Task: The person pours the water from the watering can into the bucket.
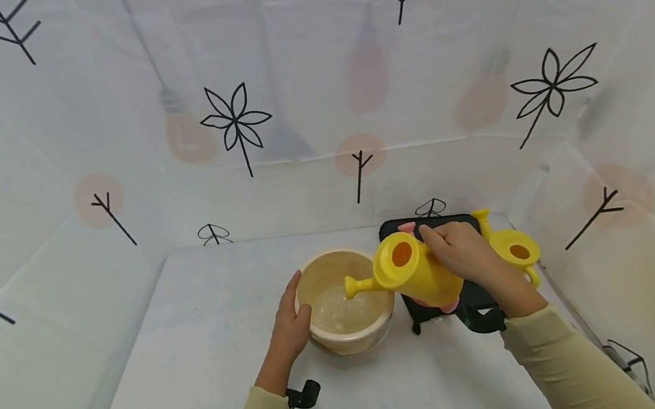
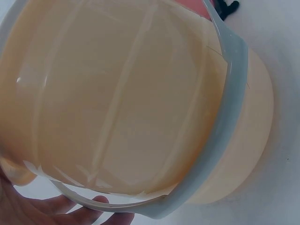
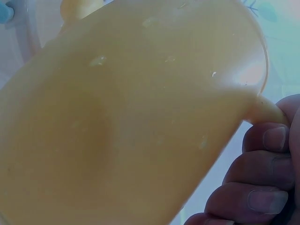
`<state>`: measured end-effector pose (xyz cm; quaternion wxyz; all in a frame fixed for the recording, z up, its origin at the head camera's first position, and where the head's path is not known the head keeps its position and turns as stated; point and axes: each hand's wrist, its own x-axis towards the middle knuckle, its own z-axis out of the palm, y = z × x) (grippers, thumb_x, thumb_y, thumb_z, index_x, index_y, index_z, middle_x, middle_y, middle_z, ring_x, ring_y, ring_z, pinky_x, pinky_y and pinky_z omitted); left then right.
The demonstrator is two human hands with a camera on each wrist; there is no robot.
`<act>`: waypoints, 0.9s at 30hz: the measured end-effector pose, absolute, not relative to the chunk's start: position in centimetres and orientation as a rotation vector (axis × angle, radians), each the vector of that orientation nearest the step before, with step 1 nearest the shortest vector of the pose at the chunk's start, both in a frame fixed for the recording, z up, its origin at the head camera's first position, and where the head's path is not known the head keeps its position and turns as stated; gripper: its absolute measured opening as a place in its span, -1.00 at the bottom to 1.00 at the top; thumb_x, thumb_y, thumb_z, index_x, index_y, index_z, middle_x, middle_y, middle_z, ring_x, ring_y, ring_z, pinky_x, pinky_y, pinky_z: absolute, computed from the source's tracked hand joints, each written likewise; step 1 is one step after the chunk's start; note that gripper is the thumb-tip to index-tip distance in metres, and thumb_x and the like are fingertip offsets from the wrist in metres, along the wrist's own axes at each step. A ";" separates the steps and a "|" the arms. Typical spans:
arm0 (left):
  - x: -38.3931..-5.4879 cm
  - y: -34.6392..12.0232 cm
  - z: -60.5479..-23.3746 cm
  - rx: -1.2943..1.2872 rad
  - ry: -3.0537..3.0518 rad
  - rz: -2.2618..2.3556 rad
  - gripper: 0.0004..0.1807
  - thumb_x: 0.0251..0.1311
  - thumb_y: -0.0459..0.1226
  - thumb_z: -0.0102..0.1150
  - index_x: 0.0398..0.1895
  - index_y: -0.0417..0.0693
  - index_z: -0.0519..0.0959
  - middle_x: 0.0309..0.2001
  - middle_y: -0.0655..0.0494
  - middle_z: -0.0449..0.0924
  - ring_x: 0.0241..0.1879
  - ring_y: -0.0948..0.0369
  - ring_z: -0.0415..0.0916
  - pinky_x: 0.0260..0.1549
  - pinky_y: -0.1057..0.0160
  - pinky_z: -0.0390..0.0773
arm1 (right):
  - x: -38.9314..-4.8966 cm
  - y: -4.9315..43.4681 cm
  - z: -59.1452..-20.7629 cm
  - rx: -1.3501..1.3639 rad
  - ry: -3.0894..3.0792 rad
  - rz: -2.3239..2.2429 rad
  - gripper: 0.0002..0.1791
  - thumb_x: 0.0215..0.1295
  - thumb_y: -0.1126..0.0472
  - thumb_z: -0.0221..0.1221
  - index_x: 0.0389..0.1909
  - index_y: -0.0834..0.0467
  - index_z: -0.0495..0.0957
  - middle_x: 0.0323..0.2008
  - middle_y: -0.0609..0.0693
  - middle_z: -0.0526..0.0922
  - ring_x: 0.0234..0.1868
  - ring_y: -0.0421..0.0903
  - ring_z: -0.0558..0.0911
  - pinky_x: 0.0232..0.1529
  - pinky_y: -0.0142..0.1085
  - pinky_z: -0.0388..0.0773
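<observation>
A cream bucket (image 1: 348, 346) stands on the white table, and glints like water show at its bottom. My left hand (image 1: 289, 322) holds its left side, thumb at the rim. In the left wrist view, the fingers (image 2: 84, 214) curl beside the bucket's grey bail handle (image 2: 236, 79). My right hand (image 1: 458, 250) grips the handle of a yellow watering can (image 1: 419, 275), tilted so its spout lies over the bucket's opening. In the right wrist view, the can's body fills most of the picture, with curled fingers (image 3: 253, 173) at its handle.
Behind the tilted can lies a black tray-like thing (image 1: 393, 226) on the table's right side. A second yellow watering can (image 1: 520, 239) stands there, and pink parts (image 1: 450, 307) show from behind the held can. White patterned cloth (image 1: 302, 194) hangs around the table.
</observation>
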<state>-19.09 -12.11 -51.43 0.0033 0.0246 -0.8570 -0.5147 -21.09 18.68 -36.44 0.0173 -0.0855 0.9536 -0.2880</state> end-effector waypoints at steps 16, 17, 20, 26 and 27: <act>-19.1 -12.2 -51.5 0.067 -2.690 -1.607 -0.26 0.10 -0.30 -0.27 0.33 0.56 -0.02 0.38 0.34 0.03 0.39 0.23 -0.03 0.34 0.02 0.06 | -21.1 18.4 -36.2 -0.291 2.981 -0.860 -0.34 0.35 -0.20 -0.30 -0.80 0.12 0.38 -0.72 -0.01 0.36 -0.58 -0.10 0.39 -0.59 -0.35 0.36; -19.1 -12.2 -51.5 0.065 -2.689 -1.607 -0.27 0.10 -0.30 -0.27 0.33 0.57 -0.02 0.38 0.34 0.03 0.39 0.23 -0.03 0.33 0.02 0.06 | -21.0 18.4 -36.1 -0.291 2.981 -0.859 -0.33 0.35 -0.20 -0.30 -0.80 0.12 0.38 -0.72 -0.01 0.36 -0.58 -0.10 0.39 -0.59 -0.35 0.36; -19.1 -12.2 -51.5 0.065 -2.689 -1.605 -0.27 0.11 -0.30 -0.27 0.33 0.57 -0.02 0.38 0.33 0.03 0.39 0.22 -0.03 0.33 0.02 0.06 | -21.0 18.3 -36.1 -0.281 2.977 -0.853 -0.33 0.35 -0.20 -0.30 -0.79 0.12 0.40 -0.71 -0.01 0.38 -0.57 -0.10 0.40 -0.59 -0.36 0.37; -19.2 -12.1 -51.5 0.066 -2.689 -1.602 -0.27 0.11 -0.30 -0.27 0.33 0.56 -0.02 0.38 0.34 0.04 0.39 0.23 -0.03 0.34 0.03 0.06 | -21.0 18.3 -36.1 -0.262 2.966 -0.856 -0.32 0.34 -0.23 -0.32 -0.78 0.13 0.41 -0.71 -0.01 0.39 -0.58 -0.10 0.41 -0.59 -0.36 0.38; -19.2 -12.1 -51.5 0.066 -2.688 -1.604 -0.27 0.11 -0.30 -0.27 0.33 0.56 -0.02 0.38 0.34 0.04 0.39 0.23 -0.03 0.34 0.03 0.06 | -21.0 18.3 -36.1 -0.265 2.965 -0.856 -0.32 0.34 -0.23 -0.31 -0.78 0.13 0.40 -0.72 -0.01 0.38 -0.58 -0.10 0.40 -0.59 -0.36 0.37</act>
